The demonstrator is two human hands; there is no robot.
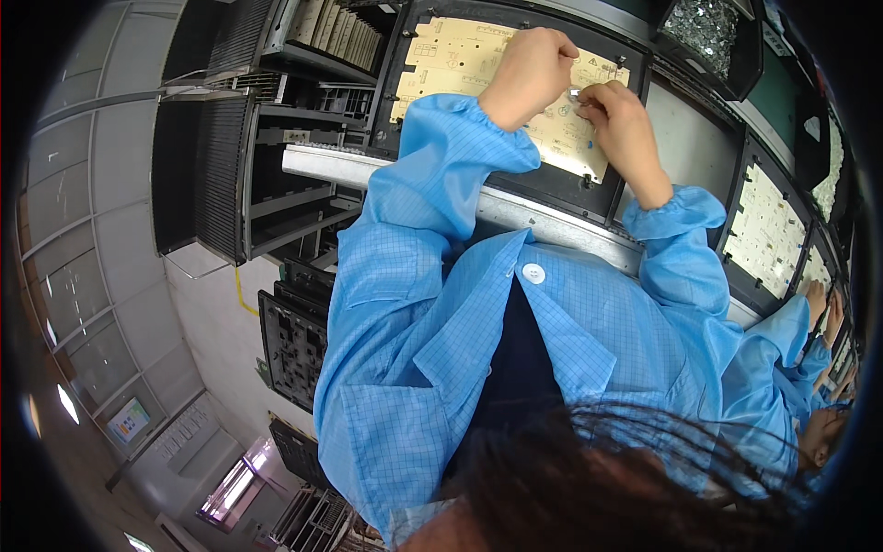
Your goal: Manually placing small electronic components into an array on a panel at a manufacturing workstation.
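A pale yellow circuit board (441, 64) with printed markings lies in a black carrier frame (390, 87). Over its right half, my right hand (624, 129) pinches a small shiny part (575, 94) between thumb and fingers, close above the board's surface. My left hand (532, 75) is just to the left, its fingers curled down near the board's far edge. Its fingertips are partly hidden, so whether it holds anything does not show. A few small blue parts (590, 144) sit on the board by my right hand.
A black bin of small shiny metal parts (701, 37) stands at the far right. Along the line, another framed board (763, 225) lies near a co-worker's hands (823, 308). Black racks (207, 175) stand at left, one holding boards (333, 35). A metal rail (331, 164) borders the near edge.
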